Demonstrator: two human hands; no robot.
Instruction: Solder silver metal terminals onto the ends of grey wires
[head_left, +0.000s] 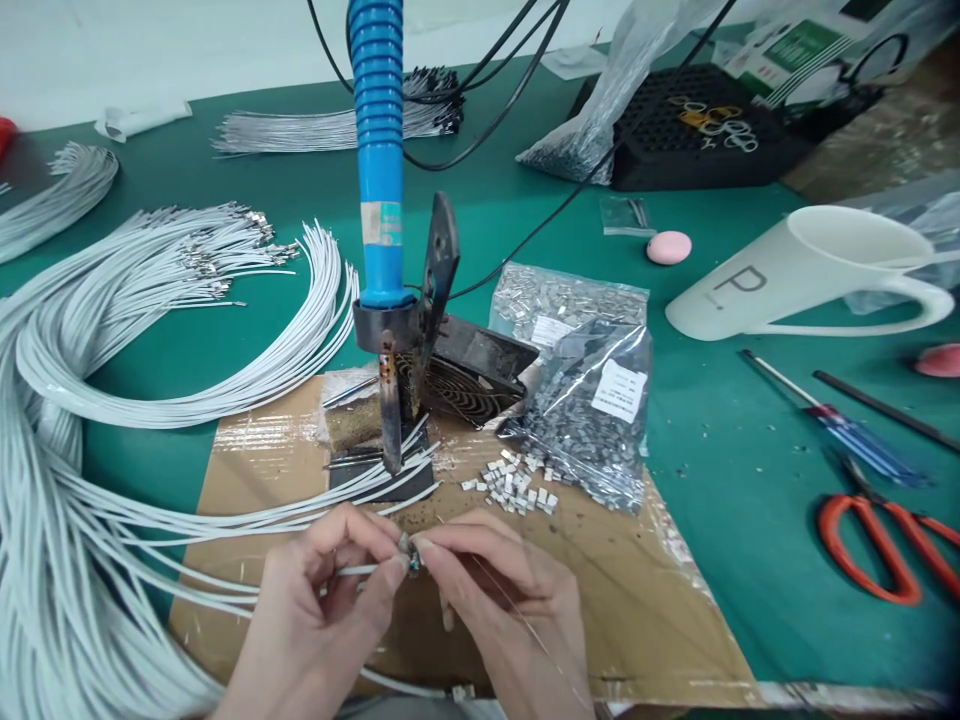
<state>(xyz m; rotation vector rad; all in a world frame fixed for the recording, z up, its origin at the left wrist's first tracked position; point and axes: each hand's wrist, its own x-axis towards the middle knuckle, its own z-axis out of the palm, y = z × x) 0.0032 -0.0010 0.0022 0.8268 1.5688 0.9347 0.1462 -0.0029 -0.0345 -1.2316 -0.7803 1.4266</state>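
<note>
Over the cardboard, my left hand is closed in a pinch on a white cable near its end. My right hand is closed too, its thumb and forefinger gripping a small metal connector at that cable end. The fingertips of both hands nearly meet and hide most of the connector. A thin bare wire runs across my right hand. Just beyond my hands, a blue-handled soldering iron stands tip down over more white cable ends. Loose metal connectors lie in a pile to the right.
Bundled white cables cover the left. Behind the pile are bags of connectors and an iron stand. On the right lie a white mug, a screwdriver and red-handled scissors. Black cords hang at the back.
</note>
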